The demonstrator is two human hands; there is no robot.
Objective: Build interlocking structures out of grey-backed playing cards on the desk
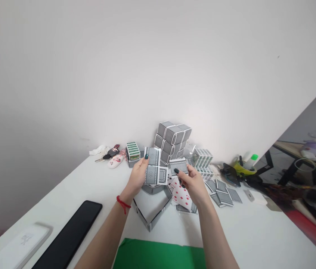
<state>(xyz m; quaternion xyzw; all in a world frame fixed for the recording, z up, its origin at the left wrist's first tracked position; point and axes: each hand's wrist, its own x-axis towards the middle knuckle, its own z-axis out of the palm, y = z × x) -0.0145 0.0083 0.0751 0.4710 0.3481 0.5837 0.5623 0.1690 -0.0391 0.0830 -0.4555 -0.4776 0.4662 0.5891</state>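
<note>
My left hand (139, 172) grips a joined piece of folded playing cards (151, 173) with grey patterned backs, thumb on its upper part. To the right, my right hand (187, 177) pinches a single grey-backed playing card (178, 167) close to that piece. Below them on the table is a frame of folded cards (149, 220) with a pointed front corner. A face-up card with red diamonds (180, 194) lies under my right hand, over other grey-backed cards. Behind my hands rises a stack of card blocks (172, 138).
Boxed card packs (133, 151) stand at the back left, and more packs (203, 158) at the back right. Loose cards (222, 194) are spread at right. A black phone-like slab (70, 233), a white box (20, 244) and a green sheet (160, 256) lie nearer me.
</note>
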